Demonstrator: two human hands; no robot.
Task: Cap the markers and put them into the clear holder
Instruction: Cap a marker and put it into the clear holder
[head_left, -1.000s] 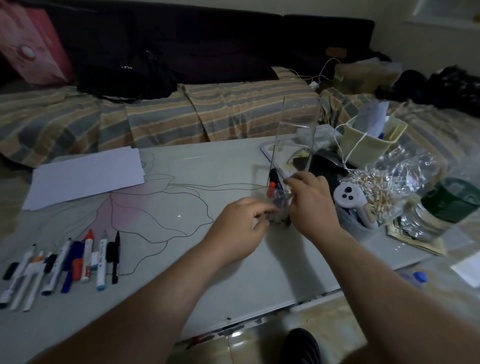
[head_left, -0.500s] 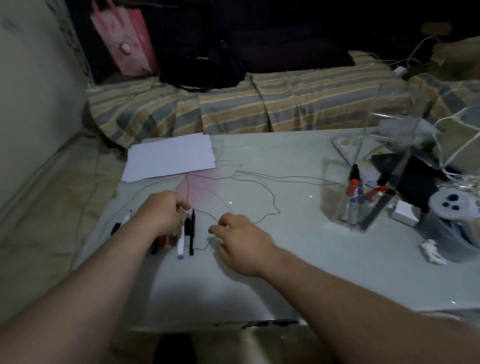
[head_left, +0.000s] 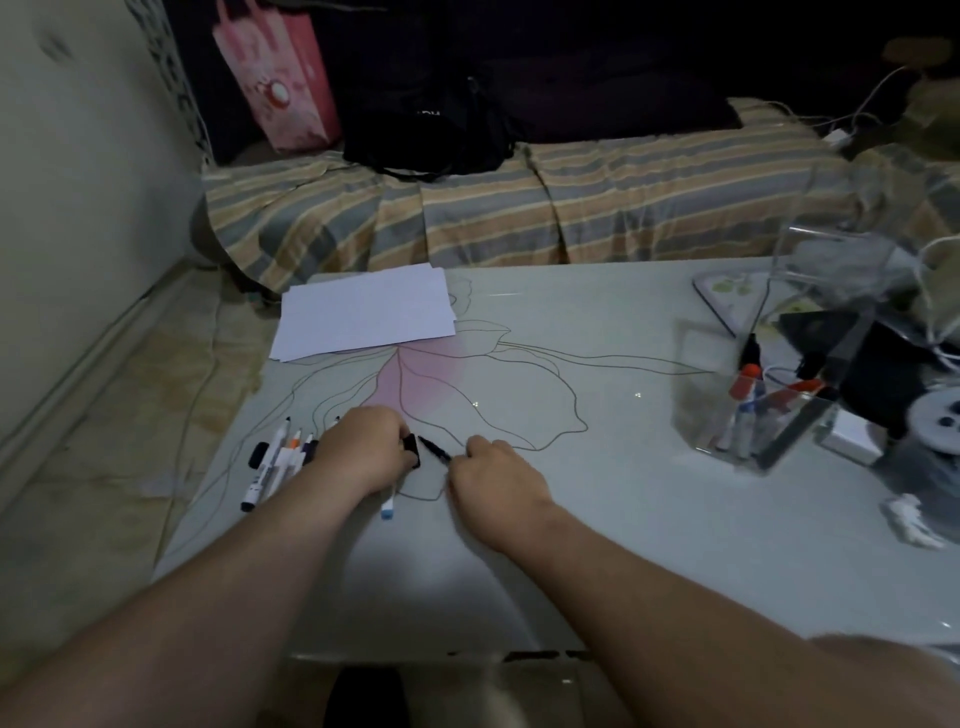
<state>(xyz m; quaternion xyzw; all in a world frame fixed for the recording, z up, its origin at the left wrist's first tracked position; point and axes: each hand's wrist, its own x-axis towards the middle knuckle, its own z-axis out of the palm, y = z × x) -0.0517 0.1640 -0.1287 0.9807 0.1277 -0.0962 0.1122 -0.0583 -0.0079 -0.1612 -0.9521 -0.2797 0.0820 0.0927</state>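
Now over at the table's (head_left: 597, 519) left end; a second ago both hands were at the holder (head_left: 748, 415), well apart on the right, some capped markers already inside. Loose markers (head_left: 275, 462) lie under and beside the left hand (head_left: 363, 452). Left fingers curl round a black cap (head_left: 411, 448); right hand (head_left: 493, 478) pinches a black pen (head_left: 435, 449), tip toward the cap, not touching. So: previous marker stowed, next capping about to start.
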